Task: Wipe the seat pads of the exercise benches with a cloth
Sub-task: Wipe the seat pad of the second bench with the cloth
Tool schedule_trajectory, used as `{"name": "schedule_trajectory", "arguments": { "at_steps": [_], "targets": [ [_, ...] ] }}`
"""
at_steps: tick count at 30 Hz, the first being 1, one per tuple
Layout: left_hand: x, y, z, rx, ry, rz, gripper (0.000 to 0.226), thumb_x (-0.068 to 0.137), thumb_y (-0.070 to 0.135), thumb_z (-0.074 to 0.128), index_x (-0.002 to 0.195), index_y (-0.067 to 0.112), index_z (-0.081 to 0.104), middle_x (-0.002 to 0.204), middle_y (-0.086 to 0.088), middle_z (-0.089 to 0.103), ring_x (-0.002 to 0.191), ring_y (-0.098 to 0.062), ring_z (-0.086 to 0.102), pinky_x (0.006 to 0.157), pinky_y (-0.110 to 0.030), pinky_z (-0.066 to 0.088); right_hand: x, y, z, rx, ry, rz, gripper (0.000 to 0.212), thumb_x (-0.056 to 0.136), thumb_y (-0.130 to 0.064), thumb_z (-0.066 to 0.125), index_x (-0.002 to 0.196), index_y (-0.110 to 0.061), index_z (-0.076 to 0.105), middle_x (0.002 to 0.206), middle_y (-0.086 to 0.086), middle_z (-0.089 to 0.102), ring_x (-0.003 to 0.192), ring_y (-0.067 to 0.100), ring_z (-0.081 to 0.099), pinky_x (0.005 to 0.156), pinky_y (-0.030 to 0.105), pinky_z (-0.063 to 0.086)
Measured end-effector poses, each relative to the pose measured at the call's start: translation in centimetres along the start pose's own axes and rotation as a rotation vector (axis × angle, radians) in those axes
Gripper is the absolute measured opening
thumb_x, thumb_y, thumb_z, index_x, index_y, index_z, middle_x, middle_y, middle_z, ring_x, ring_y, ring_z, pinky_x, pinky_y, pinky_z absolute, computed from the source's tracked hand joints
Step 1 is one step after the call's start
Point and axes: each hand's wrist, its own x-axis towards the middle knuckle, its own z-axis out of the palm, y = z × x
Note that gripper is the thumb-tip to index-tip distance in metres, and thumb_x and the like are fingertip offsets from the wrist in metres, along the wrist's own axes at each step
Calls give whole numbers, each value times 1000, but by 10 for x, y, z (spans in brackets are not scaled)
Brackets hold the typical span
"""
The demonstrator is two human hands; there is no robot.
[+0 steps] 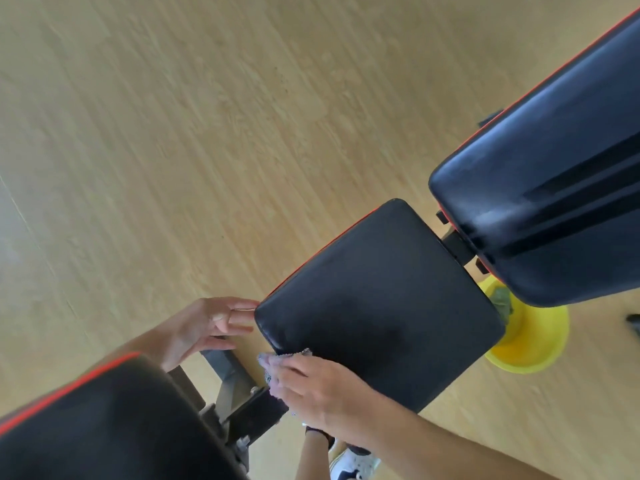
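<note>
A black seat pad [381, 299] with a thin red edge fills the middle of the view. My right hand [315, 393] presses a pale grey cloth [268, 370] against the pad's near corner; only the cloth's edges show past my fingers. My left hand [204, 327] is just left of the pad, fingers spread, with its fingertips touching the pad's left corner. A long dark back pad [554, 202] lies beyond the seat at the upper right. Another black pad with red trim [104, 424] is at the lower left.
Black metal frame parts [239, 400] join the lower-left pad to the seat. A yellow bucket [533, 344] with a greenish rag in it stands on the wooden floor [173, 133] under the back pad. My shoe [353, 462] shows at the bottom edge.
</note>
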Motion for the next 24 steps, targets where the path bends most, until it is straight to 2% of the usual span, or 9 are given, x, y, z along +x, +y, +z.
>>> {"name": "schedule_trajectory", "arguments": {
  "at_steps": [1, 3, 7, 10, 15, 17, 21, 22, 24],
  "targets": [
    [0, -1, -3, 103, -5, 36, 58, 77, 16, 57, 132, 28, 67, 129, -1, 75, 125, -20, 67, 106, -45, 51, -11, 19, -5, 69, 39, 85, 26, 95, 2, 64, 115, -9, 78, 115, 0, 73, 108, 23, 68, 95, 32, 54],
    [1, -2, -5, 179, 9, 88, 40, 90, 19, 63, 125, 36, 71, 117, 5, 80, 113, -11, 74, 104, -44, 54, -17, 64, -31, 87, 167, 594, 44, 84, 14, 70, 120, -9, 73, 113, 1, 69, 94, 29, 64, 83, 35, 57],
    [7, 4, 10, 252, 161, 190, 29, 84, 29, 82, 111, 37, 74, 100, 11, 82, 97, -7, 77, 86, -33, 63, 14, 112, -38, -28, 488, 1283, 37, 81, 15, 70, 109, -6, 82, 95, 10, 73, 86, 35, 57, 76, 27, 42],
    [7, 1, 17, 344, 251, 215, 21, 86, 26, 81, 96, 44, 77, 91, 9, 83, 92, -25, 79, 83, -41, 65, 49, 49, -6, 118, 449, 1158, 33, 84, 10, 66, 107, -8, 81, 95, 7, 70, 83, 31, 56, 73, 28, 47],
    [2, 2, 22, 348, 308, 195, 23, 85, 22, 81, 83, 44, 73, 78, 7, 82, 84, -22, 80, 84, -51, 63, -22, -13, -6, 130, -20, 312, 23, 94, 3, 54, 99, -7, 74, 101, 7, 71, 76, 22, 48, 65, 35, 50],
    [2, 4, 25, 328, 329, 201, 23, 85, 19, 82, 84, 40, 72, 76, 7, 82, 78, -13, 80, 84, -51, 63, -58, 33, -31, 46, 43, 467, 29, 88, 2, 56, 106, -7, 76, 105, 6, 72, 77, 24, 52, 69, 34, 54],
    [5, 1, 29, 315, 342, 203, 24, 86, 15, 80, 84, 37, 73, 74, 9, 81, 71, -7, 79, 83, -49, 62, -83, 101, -57, -68, 517, 1432, 33, 84, 12, 66, 111, -1, 81, 95, 16, 75, 87, 41, 65, 80, 21, 44],
    [6, 1, 30, 317, 346, 208, 24, 87, 14, 79, 83, 38, 73, 74, 9, 82, 72, -7, 79, 83, -48, 62, -67, 97, -51, -31, 618, 1560, 34, 83, 11, 64, 109, -1, 82, 94, 18, 74, 88, 43, 65, 80, 19, 40],
    [8, 0, 31, 326, 353, 220, 26, 88, 16, 78, 83, 41, 73, 77, 9, 82, 77, -11, 80, 84, -49, 63, -30, 69, -33, 52, 577, 1475, 35, 79, 10, 69, 109, -3, 82, 98, 14, 74, 87, 37, 62, 82, 22, 47]
  ]
}}
